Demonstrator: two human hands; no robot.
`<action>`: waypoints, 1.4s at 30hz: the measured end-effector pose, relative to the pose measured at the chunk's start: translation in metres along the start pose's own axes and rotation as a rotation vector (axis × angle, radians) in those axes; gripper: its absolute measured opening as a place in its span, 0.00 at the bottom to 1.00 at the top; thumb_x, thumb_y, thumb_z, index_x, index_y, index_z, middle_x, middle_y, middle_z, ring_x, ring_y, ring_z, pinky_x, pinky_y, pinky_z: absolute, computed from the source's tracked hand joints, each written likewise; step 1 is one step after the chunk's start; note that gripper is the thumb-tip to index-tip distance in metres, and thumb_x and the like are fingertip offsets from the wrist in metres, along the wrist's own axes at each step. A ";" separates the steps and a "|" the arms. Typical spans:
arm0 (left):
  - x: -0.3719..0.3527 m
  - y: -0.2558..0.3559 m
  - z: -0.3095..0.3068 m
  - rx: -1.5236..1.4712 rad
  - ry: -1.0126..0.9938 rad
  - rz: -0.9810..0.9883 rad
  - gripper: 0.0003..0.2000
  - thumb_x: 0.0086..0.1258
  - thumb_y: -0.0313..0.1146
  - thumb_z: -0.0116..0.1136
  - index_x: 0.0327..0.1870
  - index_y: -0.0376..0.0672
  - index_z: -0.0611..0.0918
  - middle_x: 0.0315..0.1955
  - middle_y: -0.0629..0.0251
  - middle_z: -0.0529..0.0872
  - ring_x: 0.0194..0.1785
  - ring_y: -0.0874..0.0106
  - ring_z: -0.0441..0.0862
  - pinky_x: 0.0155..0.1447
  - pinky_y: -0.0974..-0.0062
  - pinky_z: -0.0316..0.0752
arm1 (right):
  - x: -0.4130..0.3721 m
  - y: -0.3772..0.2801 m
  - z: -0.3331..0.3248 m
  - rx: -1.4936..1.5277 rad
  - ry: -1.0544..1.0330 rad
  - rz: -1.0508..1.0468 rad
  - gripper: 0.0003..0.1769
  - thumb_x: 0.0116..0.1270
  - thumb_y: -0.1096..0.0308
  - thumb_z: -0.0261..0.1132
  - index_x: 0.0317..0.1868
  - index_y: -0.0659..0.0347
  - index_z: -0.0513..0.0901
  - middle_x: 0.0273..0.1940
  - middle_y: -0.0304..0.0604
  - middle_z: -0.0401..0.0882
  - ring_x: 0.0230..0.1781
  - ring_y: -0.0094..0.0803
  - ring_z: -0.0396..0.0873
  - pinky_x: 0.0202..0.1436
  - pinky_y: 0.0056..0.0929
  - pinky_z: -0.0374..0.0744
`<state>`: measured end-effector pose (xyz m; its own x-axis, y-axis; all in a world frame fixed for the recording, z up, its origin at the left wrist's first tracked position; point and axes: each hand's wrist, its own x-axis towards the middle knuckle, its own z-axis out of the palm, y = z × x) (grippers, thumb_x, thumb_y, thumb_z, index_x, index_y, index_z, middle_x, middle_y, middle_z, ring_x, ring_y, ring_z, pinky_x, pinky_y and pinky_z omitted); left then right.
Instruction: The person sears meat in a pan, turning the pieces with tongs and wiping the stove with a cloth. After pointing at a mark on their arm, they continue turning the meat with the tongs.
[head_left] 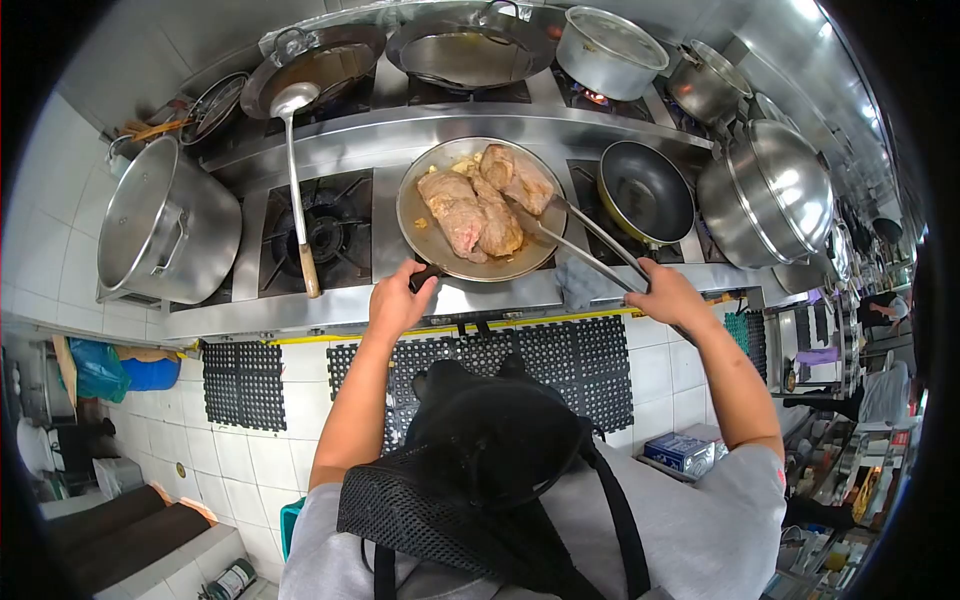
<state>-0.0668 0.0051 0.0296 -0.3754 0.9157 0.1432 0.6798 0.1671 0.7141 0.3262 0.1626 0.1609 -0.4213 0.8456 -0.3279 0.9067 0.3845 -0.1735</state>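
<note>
My left hand point(401, 299) is closed round the black handle of a wide frying pan point(411, 222) on the stove. Several pieces of browned meat point(455, 210) lie in the pan with small yellowish bits point(467, 165) beside them. Long metal tongs point(590, 260) are in my right hand point(668, 297), their tips at the right side of the meat. Whether the tips grip the meat is hard to tell. A grey cloth point(585, 281) lies on the stove's front edge below the tongs.
Left of the pan, a ladle point(296, 190) with a wooden handle lies across a burner point(322, 232), beside a large pot point(190, 225). A black pan point(646, 192) and a domed steel pot point(768, 195) stand right. Two oil-filled woks point(470, 58) point(330, 66) and a lidded pot point(611, 55) sit behind.
</note>
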 end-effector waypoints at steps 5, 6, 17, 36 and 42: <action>0.001 -0.006 0.000 0.004 0.002 -0.010 0.14 0.66 0.41 0.68 0.45 0.42 0.83 0.31 0.51 0.90 0.36 0.51 0.88 0.41 0.57 0.81 | -0.017 -0.019 -0.052 0.333 -0.269 0.193 0.34 0.60 0.55 0.71 0.60 0.72 0.78 0.37 0.53 0.86 0.36 0.43 0.86 0.40 0.40 0.85; 0.000 -0.007 0.001 -0.014 0.023 0.021 0.14 0.66 0.41 0.68 0.45 0.42 0.83 0.31 0.51 0.90 0.35 0.51 0.88 0.41 0.57 0.81 | -0.015 -0.004 -0.051 0.433 -0.306 0.140 0.25 0.63 0.55 0.70 0.51 0.69 0.82 0.33 0.46 0.83 0.28 0.31 0.82 0.24 0.32 0.81; 0.001 -0.003 0.001 -0.021 0.012 0.026 0.14 0.66 0.40 0.68 0.46 0.42 0.83 0.31 0.51 0.89 0.34 0.51 0.88 0.40 0.59 0.81 | -0.058 0.010 -0.005 1.652 -0.672 0.355 0.34 0.72 0.41 0.54 0.62 0.64 0.77 0.36 0.41 0.81 0.23 0.22 0.73 0.17 0.23 0.71; 0.001 -0.008 0.005 -0.026 0.002 0.022 0.15 0.67 0.41 0.68 0.46 0.42 0.83 0.28 0.51 0.89 0.33 0.51 0.87 0.39 0.58 0.81 | -0.027 -0.047 0.061 2.028 -0.733 0.298 0.19 0.70 0.59 0.56 0.55 0.62 0.75 0.46 0.49 0.84 0.32 0.32 0.79 0.29 0.35 0.79; -0.002 0.002 0.008 0.001 -0.026 0.023 0.14 0.67 0.41 0.67 0.46 0.43 0.83 0.29 0.52 0.89 0.32 0.52 0.87 0.39 0.58 0.81 | 0.021 -0.063 0.118 1.923 -0.589 0.251 0.27 0.76 0.42 0.55 0.56 0.58 0.75 0.37 0.40 0.79 0.27 0.27 0.74 0.28 0.30 0.76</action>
<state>-0.0598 0.0066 0.0249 -0.3427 0.9287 0.1415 0.6886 0.1459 0.7103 0.2576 0.1120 0.0553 -0.6291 0.4549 -0.6303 -0.0917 -0.8487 -0.5209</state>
